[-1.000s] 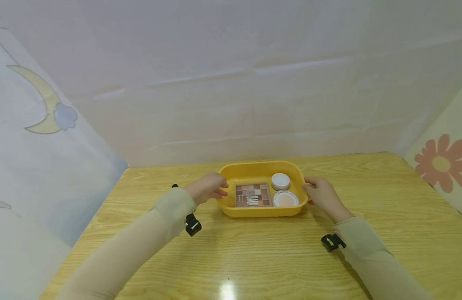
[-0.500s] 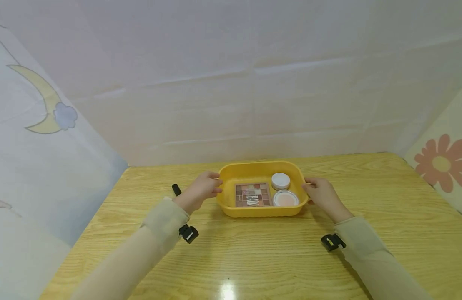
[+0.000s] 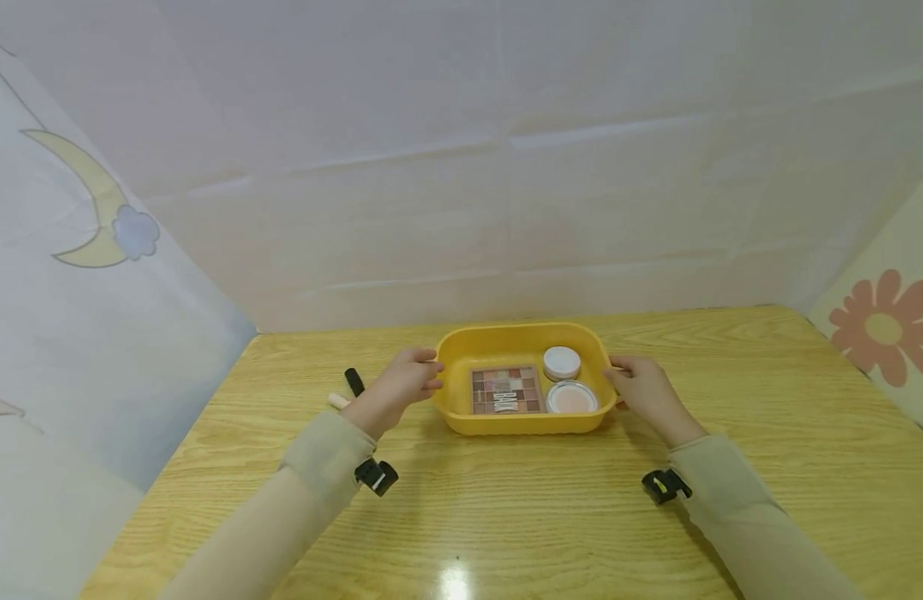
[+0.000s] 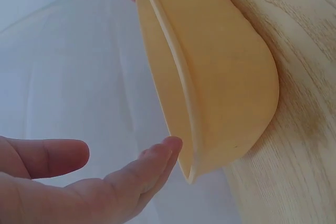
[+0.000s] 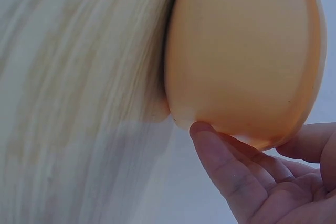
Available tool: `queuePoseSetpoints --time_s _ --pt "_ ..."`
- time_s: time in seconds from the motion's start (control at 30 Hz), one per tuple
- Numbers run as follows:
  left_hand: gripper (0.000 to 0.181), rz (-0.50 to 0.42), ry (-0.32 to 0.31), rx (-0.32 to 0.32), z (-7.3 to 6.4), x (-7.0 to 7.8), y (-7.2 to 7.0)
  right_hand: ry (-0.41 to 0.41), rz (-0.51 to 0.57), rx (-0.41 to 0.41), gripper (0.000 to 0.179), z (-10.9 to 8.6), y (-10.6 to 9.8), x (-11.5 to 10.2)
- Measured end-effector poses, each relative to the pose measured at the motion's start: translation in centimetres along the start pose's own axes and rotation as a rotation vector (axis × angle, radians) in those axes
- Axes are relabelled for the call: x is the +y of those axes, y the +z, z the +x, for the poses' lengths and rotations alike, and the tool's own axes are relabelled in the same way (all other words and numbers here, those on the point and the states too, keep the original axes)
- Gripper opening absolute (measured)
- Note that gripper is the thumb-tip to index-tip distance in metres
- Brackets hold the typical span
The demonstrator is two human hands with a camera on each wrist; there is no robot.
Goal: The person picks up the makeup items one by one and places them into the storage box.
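A yellow plastic basket (image 3: 521, 424) stands on the wooden table. Inside it lie an eyeshadow palette (image 3: 506, 390), a round white-lidded jar (image 3: 561, 362) and a round compact (image 3: 571, 397) with a beige centre. My right hand (image 3: 645, 392) grips the basket's right end, thumb at the rim and fingers against the outer wall, as the right wrist view shows. At the opposite end, my left hand (image 3: 401, 385) has its fingers extended with the tips right at the rim. Its thumb (image 4: 58, 157) stays apart from the basket in the left wrist view.
A black stick-shaped item (image 3: 353, 382) and a cream-coloured one (image 3: 338, 401) lie left of the basket, partly hidden behind my left wrist. A pale cloth backdrop (image 3: 461, 208) rises at the table's far edge.
My left hand has drawn back leftward from over the basket's left end to its rim. More of the black and cream items now shows. The right hand and basket have stayed put.
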State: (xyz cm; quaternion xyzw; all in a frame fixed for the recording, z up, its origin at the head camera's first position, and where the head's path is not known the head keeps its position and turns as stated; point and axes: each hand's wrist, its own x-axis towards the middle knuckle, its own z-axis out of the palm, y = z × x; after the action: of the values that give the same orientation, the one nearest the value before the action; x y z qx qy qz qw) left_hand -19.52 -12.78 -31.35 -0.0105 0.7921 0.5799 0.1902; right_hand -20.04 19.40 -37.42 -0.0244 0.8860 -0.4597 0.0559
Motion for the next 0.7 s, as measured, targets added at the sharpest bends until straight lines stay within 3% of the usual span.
queuePoseSetpoints --time_s 0.23,0.7 --pt "0.049 -0.031 0.009 -0.007 -0.4 -0.4 -0.1 0.004 0.003 0.002 0.043 0.0 0.0 0.0" --pt "0.048 -0.101 0.038 0.053 -1.0 -1.6 -0.3 -0.003 0.009 0.009 0.043 -0.1 0.1 -0.1"
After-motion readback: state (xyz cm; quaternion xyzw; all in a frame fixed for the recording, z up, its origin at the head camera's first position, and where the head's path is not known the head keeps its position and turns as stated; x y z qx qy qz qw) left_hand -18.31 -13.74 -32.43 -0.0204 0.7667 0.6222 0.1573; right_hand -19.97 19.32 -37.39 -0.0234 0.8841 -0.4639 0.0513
